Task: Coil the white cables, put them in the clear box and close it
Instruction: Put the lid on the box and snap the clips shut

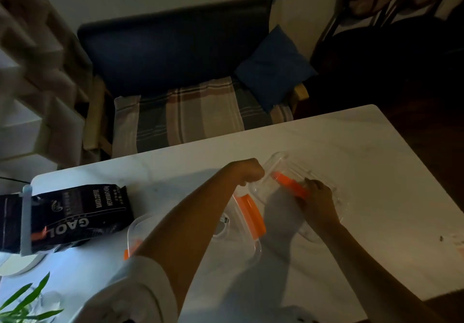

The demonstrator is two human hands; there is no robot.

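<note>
The clear box (256, 249) stands on the white table (364, 146), partly under my left forearm, with orange clips on its right and left sides. A white cable (222, 229) with a metal plug lies coiled inside it. The clear lid (277, 165), which also has an orange clip, is held tilted just right of the box. My left hand (248, 172) grips the lid's far left edge with curled fingers. My right hand (319, 198) holds the lid's near right side by the orange clip.
A black coffee bag (75, 214) lies at the table's left, next to a white clip. Green plant leaves (25, 297) reach in at the lower left. Beyond the table's far edge stand a dark sofa (175, 54) and a blue cushion (273, 69).
</note>
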